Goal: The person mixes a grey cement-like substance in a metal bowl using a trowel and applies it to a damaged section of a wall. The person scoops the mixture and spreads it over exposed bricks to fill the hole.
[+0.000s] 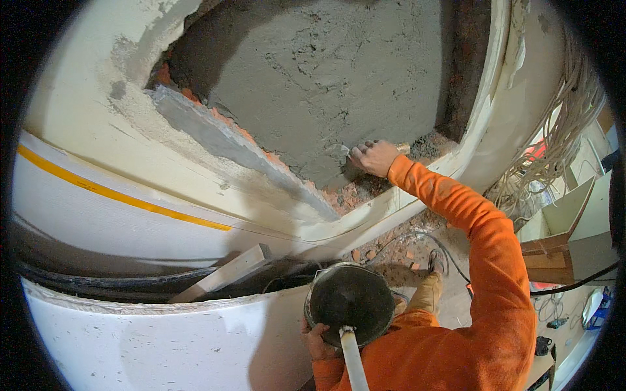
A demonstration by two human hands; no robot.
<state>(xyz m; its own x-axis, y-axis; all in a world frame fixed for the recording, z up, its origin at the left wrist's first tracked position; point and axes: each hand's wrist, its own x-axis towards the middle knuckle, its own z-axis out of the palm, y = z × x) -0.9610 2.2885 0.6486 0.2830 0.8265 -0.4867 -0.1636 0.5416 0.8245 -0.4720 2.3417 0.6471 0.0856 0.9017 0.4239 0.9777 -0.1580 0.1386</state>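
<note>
My right hand [375,158] is closed around a small trowel, its wooden handle end [403,148] poking out behind the fist. The blade's tip [344,150] touches the grey mortar surface [332,85] inside the recess, near its lower edge. Down by my body, my left hand [319,342] grips the side of a dark round bucket [352,293], whose inside is in shadow. A pale, thick handle [354,362] lies across the bucket's near rim; the rest of that tool cannot be made out.
Broken brick edges [238,133] and loose rubble [368,188] border the recess. A wooden batten [225,274] leans beside a white panel [169,339]. Bundled cables [554,124] hang at the right; a black cable [450,251] crosses the littered floor near my shoe [436,260].
</note>
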